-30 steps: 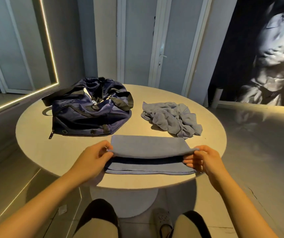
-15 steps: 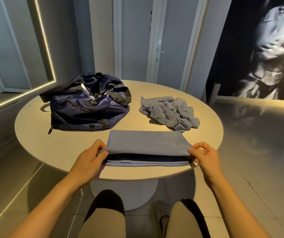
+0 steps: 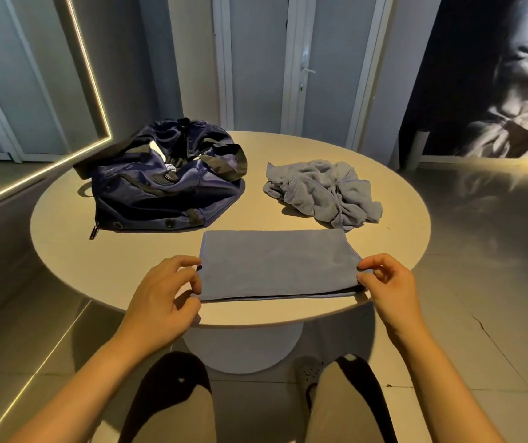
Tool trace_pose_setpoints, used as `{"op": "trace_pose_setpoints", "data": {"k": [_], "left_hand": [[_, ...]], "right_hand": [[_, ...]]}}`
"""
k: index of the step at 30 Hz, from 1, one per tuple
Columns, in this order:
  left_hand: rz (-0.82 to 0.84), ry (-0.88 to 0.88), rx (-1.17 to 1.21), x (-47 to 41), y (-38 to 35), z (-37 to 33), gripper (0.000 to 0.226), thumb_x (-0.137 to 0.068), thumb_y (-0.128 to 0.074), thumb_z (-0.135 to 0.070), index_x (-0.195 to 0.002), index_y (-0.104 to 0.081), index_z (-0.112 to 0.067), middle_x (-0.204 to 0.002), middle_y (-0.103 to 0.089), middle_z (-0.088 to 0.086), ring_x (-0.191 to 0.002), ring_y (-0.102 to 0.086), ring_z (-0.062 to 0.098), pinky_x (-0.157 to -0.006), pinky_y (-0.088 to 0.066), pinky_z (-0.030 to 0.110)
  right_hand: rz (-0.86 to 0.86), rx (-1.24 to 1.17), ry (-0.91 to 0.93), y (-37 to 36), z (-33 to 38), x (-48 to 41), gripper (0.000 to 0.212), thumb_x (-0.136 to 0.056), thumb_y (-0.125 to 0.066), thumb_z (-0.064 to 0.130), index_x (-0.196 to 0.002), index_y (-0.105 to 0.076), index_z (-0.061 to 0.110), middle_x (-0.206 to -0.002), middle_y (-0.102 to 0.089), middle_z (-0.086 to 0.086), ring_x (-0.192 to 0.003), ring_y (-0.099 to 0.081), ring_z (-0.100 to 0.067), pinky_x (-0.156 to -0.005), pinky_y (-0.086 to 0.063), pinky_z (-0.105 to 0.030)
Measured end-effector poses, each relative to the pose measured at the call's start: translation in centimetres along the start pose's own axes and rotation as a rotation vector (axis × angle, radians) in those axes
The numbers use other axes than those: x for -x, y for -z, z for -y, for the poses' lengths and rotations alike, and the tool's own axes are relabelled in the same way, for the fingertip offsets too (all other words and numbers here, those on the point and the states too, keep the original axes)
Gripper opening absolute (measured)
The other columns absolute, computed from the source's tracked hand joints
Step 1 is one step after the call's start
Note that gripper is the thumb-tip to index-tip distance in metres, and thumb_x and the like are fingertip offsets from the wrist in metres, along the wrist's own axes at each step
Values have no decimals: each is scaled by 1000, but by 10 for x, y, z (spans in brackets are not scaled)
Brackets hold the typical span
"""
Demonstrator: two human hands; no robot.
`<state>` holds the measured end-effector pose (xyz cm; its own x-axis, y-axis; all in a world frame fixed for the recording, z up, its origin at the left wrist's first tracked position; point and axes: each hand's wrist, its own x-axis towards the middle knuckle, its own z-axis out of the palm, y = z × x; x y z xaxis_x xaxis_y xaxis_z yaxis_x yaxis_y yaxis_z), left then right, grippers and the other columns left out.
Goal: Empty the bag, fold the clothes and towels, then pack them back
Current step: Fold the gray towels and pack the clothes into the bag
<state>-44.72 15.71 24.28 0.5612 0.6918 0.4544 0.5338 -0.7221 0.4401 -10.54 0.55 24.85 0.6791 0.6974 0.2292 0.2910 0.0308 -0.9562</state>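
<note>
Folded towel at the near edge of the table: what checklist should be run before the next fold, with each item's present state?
1. Folded towel lies flat, layers lined up: ok.
2. Right hand pinches its right edge: ok.
3. Left hand has a grip on its left edge: cannot tell; the fingers curl at the edge.
4. It lies wholly on the table: cannot tell; its near right corner reaches the rim.
5. Crumpled towel lies apart, out of the way: ok.
6. Bag open for packing: ok.
</note>
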Motion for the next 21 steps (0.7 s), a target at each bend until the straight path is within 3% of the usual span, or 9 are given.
{"op": "trace_pose_setpoints", "data": {"k": [2,4,6,8,10,13,16,21], "left_hand": [[-24,18,20,-17,1,-13,17,-81,-48,-40,-83,-60,-28,-114,-65,-11,-102,-56,6,-79,-46,25],[0,22,-19,-43,-3,-28,18,-89,-52,-39,-96,-64,-27,-110,-66,-9,-100,-59,13,-80,-51,32],[114,18,-119,-71,-12,-38,29,-99,-55,-40,-123,-64,-28,-134,-61,-7,-122,-55,17,-99,-49,37],[285,24,-206,-92,-23,-41,56,-101,-50,-54,-151,-45,-28,-161,-37,-4,-146,-34,19,-117,-32,39],[440,51,-273,-100,-31,-34,81,-95,-35,-74,-162,-23,-29,-169,-17,-3,-154,-17,19,-123,-18,37],[505,139,-306,-91,-39,-23,101,-80,-11,-93,-163,-2,-36,-171,7,-8,-157,5,13,-128,-2,37],[467,239,-336,-80,-41,-24,98,-81,-15,-90,-162,3,-38,-170,14,-9,-156,12,12,-127,3,36],[390,372,-370,-63,-40,-32,101,-81,-15,-91,-162,8,-36,-169,19,-5,-156,17,15,-126,7,38]], "right_hand": [[-13,101,37,-2,0,-3,18,-92,-59,-4,-91,-68,11,-88,-69,-6,-80,-67,-20,-68,-58,-25],[-40,197,44,-3,2,-6,20,-91,-59,-1,-88,-68,16,-85,-69,-1,-80,-67,-20,-71,-58,-33],[-87,287,45,-1,5,-9,17,-92,-61,5,-88,-66,20,-84,-68,3,-79,-65,-17,-69,-56,-34],[-135,385,64,1,9,-10,8,-95,-61,12,-94,-65,19,-89,-67,5,-81,-62,-16,-71,-53,-32],[-146,446,125,-1,12,-11,7,-97,-60,15,-101,-63,20,-98,-64,5,-88,-59,-14,-76,-51,-31],[32,508,207,-16,17,-18,20,-100,-59,26,-119,-62,22,-118,-62,7,-102,-55,-8,-85,-47,-25],[330,684,245,-43,19,-34,49,-103,-48,45,-147,-47,24,-157,-40,7,-140,-41,-15,-112,-37,-32],[667,943,384,-93,18,-61,76,-98,-19,68,-162,-17,27,-170,-7,0,-157,-7,-25,-126,-14,-45]]}}
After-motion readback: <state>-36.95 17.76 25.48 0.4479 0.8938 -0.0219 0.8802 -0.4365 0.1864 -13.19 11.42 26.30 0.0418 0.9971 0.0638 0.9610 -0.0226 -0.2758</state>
